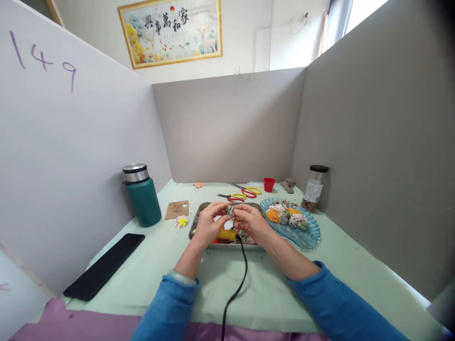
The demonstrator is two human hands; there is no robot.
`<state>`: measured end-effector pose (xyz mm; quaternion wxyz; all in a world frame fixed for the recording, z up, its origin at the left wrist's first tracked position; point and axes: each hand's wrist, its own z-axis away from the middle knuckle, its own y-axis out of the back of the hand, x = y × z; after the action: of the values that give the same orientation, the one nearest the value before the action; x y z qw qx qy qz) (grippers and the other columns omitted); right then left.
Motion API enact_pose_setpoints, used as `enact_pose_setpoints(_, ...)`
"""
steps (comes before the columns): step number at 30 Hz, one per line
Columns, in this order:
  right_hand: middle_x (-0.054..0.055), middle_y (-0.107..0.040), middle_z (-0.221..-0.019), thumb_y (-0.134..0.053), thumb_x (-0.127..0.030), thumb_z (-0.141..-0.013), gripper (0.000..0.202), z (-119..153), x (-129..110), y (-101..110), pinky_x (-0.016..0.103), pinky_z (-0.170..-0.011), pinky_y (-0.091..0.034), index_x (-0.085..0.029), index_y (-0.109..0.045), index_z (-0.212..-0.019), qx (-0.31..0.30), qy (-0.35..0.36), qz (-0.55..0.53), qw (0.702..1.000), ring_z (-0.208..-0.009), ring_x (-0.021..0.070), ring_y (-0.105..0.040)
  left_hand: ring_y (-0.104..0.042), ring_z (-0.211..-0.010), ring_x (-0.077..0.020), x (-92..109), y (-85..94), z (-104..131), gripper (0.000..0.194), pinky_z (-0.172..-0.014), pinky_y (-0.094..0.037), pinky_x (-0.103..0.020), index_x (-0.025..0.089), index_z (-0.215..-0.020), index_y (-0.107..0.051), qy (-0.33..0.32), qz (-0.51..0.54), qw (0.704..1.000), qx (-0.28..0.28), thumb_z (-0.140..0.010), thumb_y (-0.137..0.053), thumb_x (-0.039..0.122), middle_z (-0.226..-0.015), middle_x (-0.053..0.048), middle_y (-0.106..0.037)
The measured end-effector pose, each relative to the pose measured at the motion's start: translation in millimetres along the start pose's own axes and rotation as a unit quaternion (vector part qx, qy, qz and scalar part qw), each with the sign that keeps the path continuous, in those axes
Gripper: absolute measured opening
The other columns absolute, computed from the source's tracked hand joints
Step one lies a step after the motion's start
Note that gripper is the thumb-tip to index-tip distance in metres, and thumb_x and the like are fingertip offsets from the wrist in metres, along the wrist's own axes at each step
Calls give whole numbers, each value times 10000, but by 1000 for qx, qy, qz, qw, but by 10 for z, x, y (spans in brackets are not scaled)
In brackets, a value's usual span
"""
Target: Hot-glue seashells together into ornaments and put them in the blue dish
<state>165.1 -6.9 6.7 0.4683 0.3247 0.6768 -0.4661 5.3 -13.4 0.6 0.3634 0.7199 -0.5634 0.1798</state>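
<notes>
Between the fingertips of both hands, above a metal tray, is a small rounded green patterned piece (230, 210); its exact kind is too small to make out. My left hand (212, 220) pinches it from the left, thumb and fingers closed. From the right, my right hand (251, 221) pinches it too, fingers curled. Below them the metal tray (199, 219) holds small white, red and brown bits, partly hidden by the hands. A yellow-handled tool (226, 234) with a black cord (244, 272) lies in the tray, the cord running toward me.
Right of the tray, a blue scalloped plate (308, 240) bears several patterned pieces. Behind lie scissors (232, 196), more scissors (249, 190) and a red cup (269, 185). A jar (314, 189) stands far right. Left are a green bottle (142, 199), cardboard (177, 210) and a black slab (106, 265). Partitions surround the table.
</notes>
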Motion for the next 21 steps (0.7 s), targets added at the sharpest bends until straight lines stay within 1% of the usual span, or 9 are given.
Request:
enact_pose_setpoints(3, -28, -587, -608, -741, -373, -637, 284, 0, 2, 9, 219, -449, -444, -170, -610, -786, -1, -1, 4, 1000, -485, 93, -532, -595, -772, -139, -11, -12, 0, 286, -746, -516, -286, 174, -1032, -693, 21, 23, 999, 12, -758, -681, 256, -1002, -80, -632)
enact_pose_setpoints(6, 0, -634, -687, -723, -426, -673, 314, 0, 4, 16, 216, -462, -447, -164, -625, -814, -13, 10, 20, 1000, -502, 88, -541, -613, -822, -160, -7, -18, -8, 313, -777, -509, -297, 160, -1008, -693, 77, 84, 993, 41, -723, -714, 286, -1015, -81, -648)
enact_pose_setpoints(9, 13, -655, -770, -673, -471, -720, 342, -12, 18, 20, 215, -455, -440, -168, -635, -875, -14, 39, 43, 998, -509, 84, -540, -625, -845, -169, 19, -6, -17, 372, -796, -497, -296, 149, -1019, -680, 153, 177, 970, 60, -688, -746, 304, -1004, -77, -677)
enact_pose_setpoints(11, 3, -639, -753, -643, -478, -740, 342, -27, 34, 25, 215, -446, -434, -168, -630, -883, 5, 66, 63, 996, -497, 83, -530, -624, -782, -144, 36, 7, -21, 401, -775, -495, -285, 147, -1034, -668, 187, 226, 954, 64, -681, -755, 316, -986, -68, -685)
enact_pose_setpoints(14, -17, -601, -673, -600, -468, -764, 311, -51, 59, 36, 213, -433, -418, -163, -598, -827, 32, 100, 88, 991, -455, 79, -501, -603, -670, -103, 49, 18, -21, 440, -718, -494, -271, 151, -1069, -633, 200, 284, 936, 61, -687, -757, 331, -947, -49, -675)
enact_pose_setpoints(17, -31, -572, -621, -534, -461, -810, 288, -46, 72, 46, 211, -421, -390, -176, -546, -769, 42, 116, 130, 984, -422, 79, -483, -602, -631, -98, 58, 19, -16, 450, -676, -487, -257, 142, -1065, -598, 204, 318, 924, 49, -690, -759, 333, -831, -21, -654)
enact_pose_setpoints(21, -36, -526, -559, -431, -468, -891, 363, 13, 74, 35, 227, -464, -385, -187, -508, -674, 43, 172, 229, 957, -439, 90, -478, -606, -618, -103, 90, 24, -11, 463, -662, -479, -247, 131, -1062, -564, 210, 338, 916, 45, -693, -758, 333, -734, -3, -628)
